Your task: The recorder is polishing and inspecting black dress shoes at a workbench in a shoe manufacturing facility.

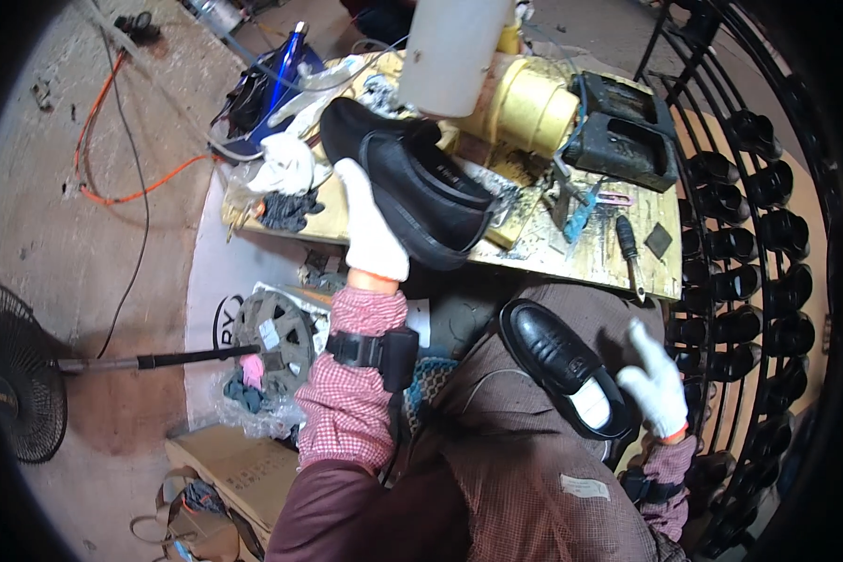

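My left hand [373, 225], in a white glove, lies along the near left side of a black shoe [412, 211] at the table's front edge and grips it; my thumb is hidden. Another black shoe [345, 126] sits close behind that one. On my lap rests a black loafer [545, 348], toe pointing away to the left, with a pale insole showing at its heel. My right hand [658, 382], also white-gloved, is open to the right of the loafer's heel, fingers spread.
The worktable [571, 267] carries a yellow machine part [532, 105], black trays [618, 131], a screwdriver [630, 253] and white cloth [288, 167]. A rack of black shoes [735, 281] stands close at right. A fan [19, 375] stands at left, near an orange cable [84, 159].
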{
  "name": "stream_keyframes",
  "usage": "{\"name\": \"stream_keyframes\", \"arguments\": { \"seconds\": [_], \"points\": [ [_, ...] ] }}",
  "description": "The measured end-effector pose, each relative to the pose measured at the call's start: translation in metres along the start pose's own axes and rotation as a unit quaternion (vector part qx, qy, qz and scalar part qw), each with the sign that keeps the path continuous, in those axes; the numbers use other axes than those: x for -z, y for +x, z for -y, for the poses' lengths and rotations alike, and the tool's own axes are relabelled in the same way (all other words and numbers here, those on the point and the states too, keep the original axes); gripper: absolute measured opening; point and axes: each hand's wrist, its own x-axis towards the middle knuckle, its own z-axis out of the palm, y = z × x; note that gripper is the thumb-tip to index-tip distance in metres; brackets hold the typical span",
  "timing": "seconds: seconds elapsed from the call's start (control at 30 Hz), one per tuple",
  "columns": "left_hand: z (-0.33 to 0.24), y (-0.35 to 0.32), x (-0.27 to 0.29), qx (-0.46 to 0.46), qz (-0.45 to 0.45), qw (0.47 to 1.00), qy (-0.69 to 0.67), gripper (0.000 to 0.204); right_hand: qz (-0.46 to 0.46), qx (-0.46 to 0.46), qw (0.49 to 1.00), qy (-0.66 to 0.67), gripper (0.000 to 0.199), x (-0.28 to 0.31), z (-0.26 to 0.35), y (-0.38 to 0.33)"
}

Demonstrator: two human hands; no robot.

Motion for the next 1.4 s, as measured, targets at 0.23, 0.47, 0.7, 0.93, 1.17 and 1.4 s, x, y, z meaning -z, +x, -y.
{"name": "stream_keyframes", "arguments": {
  "seconds": [0.23,0.47,0.7,0.93,1.17,1.4],
  "points": [
    [0.021,-0.038,0.029,0.005,0.087,0.996,-0.007,0.092,0.074,-0.058,0.996,0.003,0.053,-0.024,0.0,-0.007],
    [0.006,-0.006,0.037,-0.026,0.004,0.996,-0.082,0.086,0.045,-0.032,0.996,-0.07,0.049,-0.028,0.004,-0.009],
    [-0.022,0.027,0.029,-0.106,0.025,0.994,-0.019,0.085,-0.041,-0.079,0.996,-0.02,0.049,-0.028,0.012,-0.037],
    [-0.021,-0.002,0.052,-0.071,0.025,0.996,-0.05,0.091,-0.08,-0.169,0.965,0.185,0.055,-0.007,0.026,-0.057],
    [0.024,0.0,0.03,-0.167,0.122,0.978,0.023,0.046,-0.07,-0.176,0.959,0.209,0.056,-0.002,0.035,-0.054],
    [0.024,-0.002,0.031,0.033,0.16,0.943,-0.29,0.039,-0.104,-0.162,0.94,0.281,0.049,-0.007,0.025,-0.063]
  ]
}}
